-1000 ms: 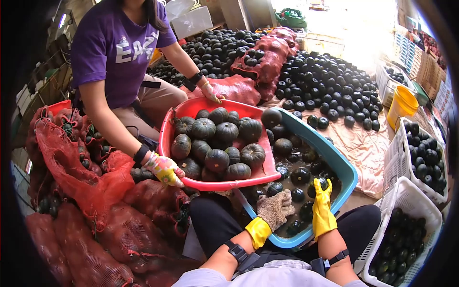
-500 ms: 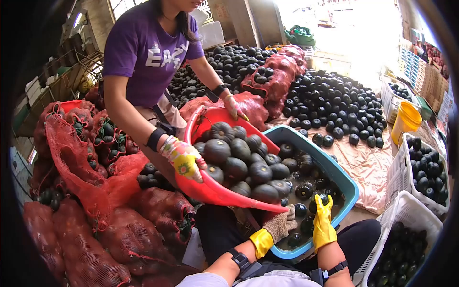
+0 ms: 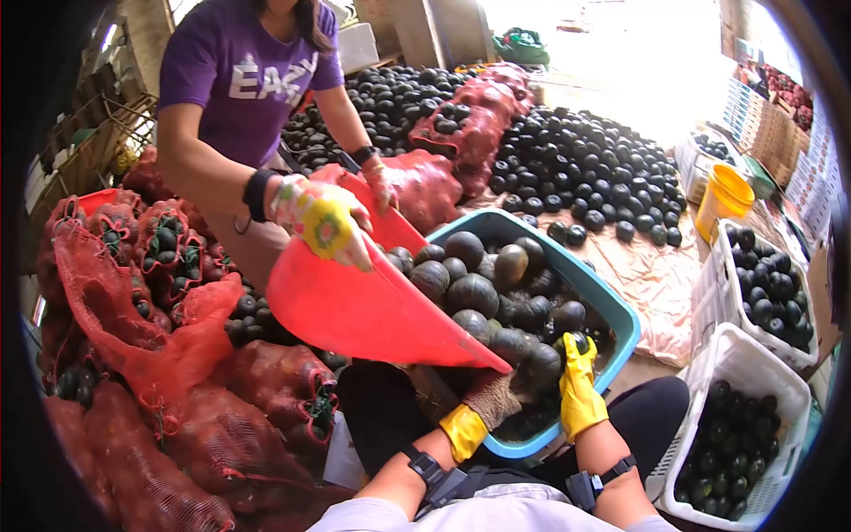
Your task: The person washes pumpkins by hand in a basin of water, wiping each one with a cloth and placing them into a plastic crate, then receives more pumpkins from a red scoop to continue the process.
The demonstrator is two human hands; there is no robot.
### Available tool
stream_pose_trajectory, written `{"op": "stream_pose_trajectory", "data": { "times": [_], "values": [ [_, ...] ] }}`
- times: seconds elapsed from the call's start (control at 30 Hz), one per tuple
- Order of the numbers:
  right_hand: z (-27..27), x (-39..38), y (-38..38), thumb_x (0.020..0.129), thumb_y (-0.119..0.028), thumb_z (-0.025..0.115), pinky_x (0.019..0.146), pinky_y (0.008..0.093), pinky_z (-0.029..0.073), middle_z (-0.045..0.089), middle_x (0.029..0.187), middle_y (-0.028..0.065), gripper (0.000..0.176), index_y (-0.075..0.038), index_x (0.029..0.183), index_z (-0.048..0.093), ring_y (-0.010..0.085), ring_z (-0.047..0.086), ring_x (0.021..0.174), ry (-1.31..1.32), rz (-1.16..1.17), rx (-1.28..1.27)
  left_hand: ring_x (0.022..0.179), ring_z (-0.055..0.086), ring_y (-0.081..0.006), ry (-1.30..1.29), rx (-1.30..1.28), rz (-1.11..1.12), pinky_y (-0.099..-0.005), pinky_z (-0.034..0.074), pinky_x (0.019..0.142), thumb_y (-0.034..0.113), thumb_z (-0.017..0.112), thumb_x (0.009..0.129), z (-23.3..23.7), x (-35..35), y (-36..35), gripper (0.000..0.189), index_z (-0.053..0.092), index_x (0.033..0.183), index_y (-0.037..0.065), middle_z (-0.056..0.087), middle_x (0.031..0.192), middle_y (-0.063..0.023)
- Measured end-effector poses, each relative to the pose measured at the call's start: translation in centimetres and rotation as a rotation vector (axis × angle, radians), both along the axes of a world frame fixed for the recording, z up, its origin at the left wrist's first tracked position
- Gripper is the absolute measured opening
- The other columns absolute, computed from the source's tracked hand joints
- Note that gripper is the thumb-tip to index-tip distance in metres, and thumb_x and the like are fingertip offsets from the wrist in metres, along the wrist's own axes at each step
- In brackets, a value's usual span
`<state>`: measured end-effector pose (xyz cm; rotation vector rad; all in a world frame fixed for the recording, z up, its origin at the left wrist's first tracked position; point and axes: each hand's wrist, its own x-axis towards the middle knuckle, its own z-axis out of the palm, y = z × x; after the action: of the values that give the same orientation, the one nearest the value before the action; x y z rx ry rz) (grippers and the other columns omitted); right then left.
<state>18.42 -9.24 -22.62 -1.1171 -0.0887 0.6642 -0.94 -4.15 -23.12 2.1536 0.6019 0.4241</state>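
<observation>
A co-worker in patterned gloves tilts a red tub [image 3: 372,306] over the blue tub [image 3: 628,332], and dark green squashes [image 3: 472,294] tumble from it into the water. My left hand [image 3: 490,403], in a brown textured glove with a yellow cuff, is at the near left rim of the blue tub, beside the red tub's lower edge; its fingertips are partly hidden by the red tub and squashes. My right hand [image 3: 581,377], in a yellow rubber glove, has its fingers around a small dark squash [image 3: 581,341] at the blue tub's right side.
Red mesh sacks [image 3: 230,434] fill the left. A large pile of squashes [image 3: 594,168] lies on a pinkish sheet [image 3: 634,275] behind the tub. White crates [image 3: 798,399] of squashes and a yellow bucket [image 3: 725,195] stand at the right.
The co-worker has tipped the red tub steeply, and its squashes have slid into the blue tub. The view has shifted slightly, while my hands stay near the blue tub.
</observation>
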Motion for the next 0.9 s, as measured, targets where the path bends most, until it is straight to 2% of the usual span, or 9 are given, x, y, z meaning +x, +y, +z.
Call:
{"op": "stream_pose_trajectory", "data": {
  "times": [0.1,0.3,0.4,0.47,0.53,0.67,0.8,0.83,0.9],
  "values": [
    [1.6,-1.6,0.0,0.098,-0.022,0.084,0.083,0.0372,0.060,0.067,0.112,0.0071,0.074,-0.015,0.156,0.039,0.0211,0.067,0.095,-0.096,-0.012,0.082,0.136,0.063,-0.0319,0.224,-0.255,0.069,-0.0461,0.049,0.117,0.031,0.089,0.084,8.0,-0.4,-1.5,0.072,0.059,0.145,0.008,0.067,0.143,-0.0161],
    [2.6,-4.0,-0.3,0.097,-0.031,0.085,0.088,0.0359,0.059,0.069,0.112,0.0046,0.062,-0.014,0.147,0.051,0.0191,0.067,0.098,-0.052,-0.067,0.139,0.128,0.068,-0.0286,-0.663,-1.724,0.250,-0.0469,0.057,0.109,0.021,0.090,0.075,-3.0,2.2,-0.6,0.066,0.062,0.133,0.009,0.069,0.134,-0.0141],
    [1.8,-3.1,-0.8,0.097,-0.033,0.085,0.085,0.0367,0.059,0.071,0.109,0.0027,0.046,-0.014,0.132,0.062,0.0187,0.068,0.094,0.029,-0.097,0.134,0.124,0.069,-0.0296,-0.738,-1.640,0.346,-0.0559,0.060,0.103,0.028,0.080,0.087,3.4,2.3,-1.8,0.048,0.063,0.130,0.014,0.069,0.133,-0.0130],
    [4.1,-3.8,-1.0,0.097,-0.034,0.085,0.084,0.0373,0.059,0.071,0.108,0.0028,0.042,-0.014,0.128,0.065,0.0187,0.069,0.091,0.034,-0.188,0.111,0.115,0.073,-0.0296,-0.858,-1.964,0.470,-0.0576,0.062,0.097,0.031,0.078,0.091,3.0,2.1,-1.6,0.042,0.064,0.127,0.016,0.070,0.130,-0.0121],
    [3.2,-2.9,-0.6,0.097,-0.035,0.084,0.086,0.0392,0.060,0.072,0.109,0.0046,0.045,-0.016,0.132,0.064,0.0210,0.070,0.091,0.054,-0.184,0.120,0.110,0.074,-0.0290,-0.747,-1.551,0.411,-0.0551,0.060,0.100,0.028,0.083,0.086,1.3,1.1,-1.2,0.047,0.066,0.128,0.013,0.073,0.121,-0.0117],
    [4.4,-3.4,-0.7,0.097,-0.041,0.083,0.094,0.0420,0.060,0.071,0.121,0.0068,0.060,-0.016,0.146,0.057,0.0244,0.071,0.102,0.127,-0.180,0.065,0.098,0.075,-0.0269,0.176,0.182,0.456,-0.0517,0.058,0.102,0.026,0.096,0.071,10.7,-2.0,-3.8,0.063,0.069,0.126,0.009,0.078,0.106,-0.0094],
    [3.4,-3.4,-0.9,0.096,-0.046,0.084,0.098,0.0436,0.059,0.066,0.135,0.0085,0.078,-0.021,0.160,0.046,0.0256,0.069,0.116,0.004,-0.149,0.105,0.083,0.074,-0.0311,-0.252,-0.246,0.501,-0.0513,0.062,0.073,0.021,0.082,0.084,8.3,-1.7,-3.3,0.039,0.069,0.119,0.008,0.073,0.094,-0.0085],
    [3.1,-3.2,-0.9,0.095,-0.046,0.084,0.097,0.0437,0.059,0.066,0.135,0.0083,0.079,-0.022,0.160,0.046,0.0253,0.068,0.117,0.025,-0.144,0.105,0.083,0.074,-0.0285,-0.358,-0.601,0.554,-0.0487,0.062,0.074,0.019,0.084,0.083,6.1,-1.3,-2.3,0.040,0.070,0.118,0.007,0.073,0.093,-0.0065],
    [3.3,-3.1,-1.2,0.094,-0.047,0.085,0.096,0.0442,0.060,0.066,0.135,0.0079,0.079,-0.025,0.160,0.045,0.0256,0.067,0.119,0.053,-0.139,0.102,0.083,0.074,-0.0239,-0.387,-0.754,0.629,-0.0433,0.062,0.077,0.015,0.086,0.081,5.8,-0.7,-2.3,0.039,0.071,0.116,0.006,0.074,0.094,-0.0037]
  ]
}}
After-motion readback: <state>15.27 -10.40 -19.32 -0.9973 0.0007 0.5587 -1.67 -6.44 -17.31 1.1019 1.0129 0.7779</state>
